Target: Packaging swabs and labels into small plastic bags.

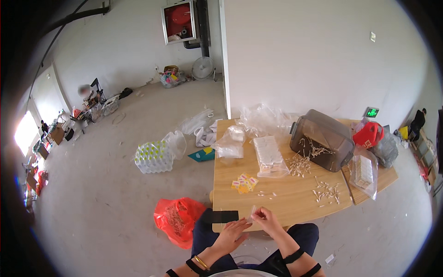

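Note:
At the table's front edge, my right hand (266, 219) pinches a small clear plastic bag (252, 213) between thumb and fingers. My left hand (232, 236) is beside it, its fingertips closed at the bag's lower end. What the bag holds is too small to tell. A few cotton swabs (267, 194) lie just beyond my hands, with a loose pile of swabs (326, 190) farther right. Small yellow and white printed cards (244, 183) are spread to the left. More swabs spill from a tipped grey translucent bin (318, 138) at the back.
The wooden table (286, 203) also bears a long bag of white packs (269, 157) and a black rectangular thing (225, 216) at its left front edge. A red plastic bag (177, 221) stands on the floor by my left knee. Wrapped bottles (153, 157) stand farther left.

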Motion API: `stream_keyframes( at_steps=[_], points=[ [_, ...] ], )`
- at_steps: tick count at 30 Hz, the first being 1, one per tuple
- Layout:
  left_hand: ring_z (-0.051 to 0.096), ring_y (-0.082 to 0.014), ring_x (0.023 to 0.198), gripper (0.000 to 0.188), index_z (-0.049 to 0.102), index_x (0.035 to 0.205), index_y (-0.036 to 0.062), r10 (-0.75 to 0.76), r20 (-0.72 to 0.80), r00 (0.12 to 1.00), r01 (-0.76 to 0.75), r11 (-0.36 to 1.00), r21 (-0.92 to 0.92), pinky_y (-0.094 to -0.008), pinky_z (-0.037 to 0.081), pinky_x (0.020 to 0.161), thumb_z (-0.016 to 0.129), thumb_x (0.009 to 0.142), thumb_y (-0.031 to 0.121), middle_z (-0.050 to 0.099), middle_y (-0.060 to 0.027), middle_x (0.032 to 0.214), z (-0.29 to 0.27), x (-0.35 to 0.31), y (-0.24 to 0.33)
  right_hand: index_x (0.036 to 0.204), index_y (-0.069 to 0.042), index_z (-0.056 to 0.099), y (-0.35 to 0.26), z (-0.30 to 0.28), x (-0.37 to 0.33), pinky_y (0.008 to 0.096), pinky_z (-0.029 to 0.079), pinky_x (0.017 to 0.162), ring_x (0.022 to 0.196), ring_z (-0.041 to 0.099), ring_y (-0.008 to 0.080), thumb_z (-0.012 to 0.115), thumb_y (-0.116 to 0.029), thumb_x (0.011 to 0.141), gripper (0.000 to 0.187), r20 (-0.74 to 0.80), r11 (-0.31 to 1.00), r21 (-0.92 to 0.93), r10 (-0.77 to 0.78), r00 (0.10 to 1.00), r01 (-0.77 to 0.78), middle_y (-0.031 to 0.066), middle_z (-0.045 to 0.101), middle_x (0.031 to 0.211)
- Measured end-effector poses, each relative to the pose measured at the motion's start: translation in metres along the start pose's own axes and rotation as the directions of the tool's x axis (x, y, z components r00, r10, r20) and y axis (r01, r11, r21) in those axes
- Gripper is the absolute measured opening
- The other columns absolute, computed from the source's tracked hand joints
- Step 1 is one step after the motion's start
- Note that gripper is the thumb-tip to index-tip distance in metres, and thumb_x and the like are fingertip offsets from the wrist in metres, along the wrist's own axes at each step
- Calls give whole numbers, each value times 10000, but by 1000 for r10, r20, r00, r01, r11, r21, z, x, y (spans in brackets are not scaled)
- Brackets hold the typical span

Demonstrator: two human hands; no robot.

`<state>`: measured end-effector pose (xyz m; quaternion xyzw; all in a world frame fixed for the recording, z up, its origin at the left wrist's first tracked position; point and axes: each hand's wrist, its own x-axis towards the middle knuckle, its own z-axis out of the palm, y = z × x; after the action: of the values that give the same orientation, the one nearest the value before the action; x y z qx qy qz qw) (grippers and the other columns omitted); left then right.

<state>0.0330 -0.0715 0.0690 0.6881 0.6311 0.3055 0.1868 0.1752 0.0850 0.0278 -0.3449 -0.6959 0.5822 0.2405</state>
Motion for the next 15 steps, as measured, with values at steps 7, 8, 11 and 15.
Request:
stream_keyframes(
  at_steps=[7,8,11,15],
  points=[
    [692,-269,871,138,679,991,23,-231,-466,854,118,959,-258,-351,526,768,694,874,93,705,-128,943,-21,8,7,933,2,647,-67,-16,-18,248,525,788,848,668,116,659,-65,931,69,105,964,252,59,993,-84,43,698,904],
    [692,-263,847,127,684,976,24,-228,-436,871,102,951,-292,-351,526,754,697,873,97,701,-126,927,-29,10,18,933,2,647,-72,-17,-22,248,525,788,848,668,116,659,-65,931,69,104,965,247,59,993,-83,43,698,904],
    [688,-250,779,108,697,920,24,-177,-433,884,19,938,-345,-332,524,704,700,880,125,703,-118,865,-41,17,40,931,-2,659,-90,-14,-32,252,526,769,839,667,108,671,-81,924,80,101,982,191,-13,995,-7,39,699,884],
    [703,-264,795,122,693,919,16,-131,-363,923,49,973,-225,-334,532,715,707,879,131,723,-127,860,-52,19,60,915,-17,672,-109,-8,-47,296,535,732,795,677,156,719,-75,864,90,66,976,-175,-117,991,127,73,696,851]
  ],
)
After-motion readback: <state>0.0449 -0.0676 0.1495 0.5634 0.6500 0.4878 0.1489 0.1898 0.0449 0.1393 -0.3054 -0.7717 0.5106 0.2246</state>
